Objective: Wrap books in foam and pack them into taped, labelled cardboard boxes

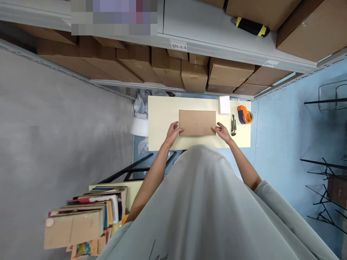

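Observation:
A brown rectangular piece of cardboard (197,122) lies on the pale yellow table (159,141) in front of me. From above, I cannot tell whether it is a flat sheet or a folded box. My left hand (172,133) grips its left edge near the lower corner, thumb on top. At the lower right corner, my right hand (221,131) pinches the opposite edge in the same way. Just right of that hand lies a black and yellow utility knife (233,125). An orange and blue tape dispenser (244,115) sits beyond it, and a small white box (224,105) stands behind.
A grey metal shelf (195,39) with cardboard boxes (193,76) overhangs the table's far side. Another utility knife (252,27) rests on the upper shelf. Stacked flattened cardboard and books (81,220) are at lower left, beside the grey wall (67,126). Black folding legs (322,164) appear at right.

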Available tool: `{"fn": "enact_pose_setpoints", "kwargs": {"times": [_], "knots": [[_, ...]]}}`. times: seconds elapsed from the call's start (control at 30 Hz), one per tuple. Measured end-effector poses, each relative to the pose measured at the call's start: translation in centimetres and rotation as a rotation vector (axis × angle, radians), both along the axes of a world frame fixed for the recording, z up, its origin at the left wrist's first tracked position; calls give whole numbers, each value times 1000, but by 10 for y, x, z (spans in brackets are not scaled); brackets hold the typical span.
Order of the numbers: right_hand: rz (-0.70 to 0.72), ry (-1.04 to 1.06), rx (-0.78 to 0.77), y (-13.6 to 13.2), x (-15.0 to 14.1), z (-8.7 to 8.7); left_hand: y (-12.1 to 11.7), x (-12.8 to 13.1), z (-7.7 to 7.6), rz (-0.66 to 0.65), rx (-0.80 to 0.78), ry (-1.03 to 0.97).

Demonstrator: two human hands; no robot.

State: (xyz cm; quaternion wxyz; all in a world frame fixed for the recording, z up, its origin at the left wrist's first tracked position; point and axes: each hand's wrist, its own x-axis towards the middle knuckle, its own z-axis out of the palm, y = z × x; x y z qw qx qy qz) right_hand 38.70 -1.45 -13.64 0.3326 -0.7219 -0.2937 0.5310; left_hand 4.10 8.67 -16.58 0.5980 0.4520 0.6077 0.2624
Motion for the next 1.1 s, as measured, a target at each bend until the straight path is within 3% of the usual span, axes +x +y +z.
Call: {"fn": "enact_pose_setpoints", "kwargs": {"times": [0.07, 0.13, 0.27, 0.4, 0.5, 0.77, 0.87, 0.97, 1.1], "knots": [[-39, 7, 36, 20, 5, 1, 20, 9, 7, 67, -54, 20], [-6, 39, 107, 37, 6, 4, 38, 19, 16, 42, -41, -33], [33, 46, 220, 46, 4, 18, 49, 25, 37, 12, 64, -120], [-56, 44, 253, 24, -3, 35, 34, 10, 49, 156, 119, -97], [-88, 46, 266, 6, -8, 42, 16, 2, 49, 141, 177, -85], [58, 46, 81, -16, -6, 26, -18, -13, 30, 74, 14, -121], [100, 6, 33, -17, -10, 24, -21, -20, 34, -28, -10, -92], [81, 19, 102, -15, -16, 28, -17, -22, 43, -107, 66, -81], [6, -16, 224, -10, -20, 34, -9, -20, 46, -95, 174, 32]]}}
